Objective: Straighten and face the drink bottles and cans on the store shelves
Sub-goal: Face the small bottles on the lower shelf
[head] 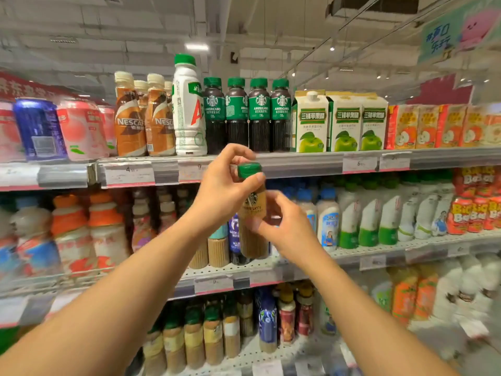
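Latte bottle held in both hands in front of the middle shelf

The latte bottle looks full, so probably fairly heavy; its plastic seems stiff and smooth, likely slick, so neck and label band are the safest holds. The left hand curls round its shoulder just under the green cap. The right hand pinches the label from the right side. The bottle stands upright between them, logo facing out, its base at the middle shelf. Above the hands, a row of dark coffee bottles faces forward.
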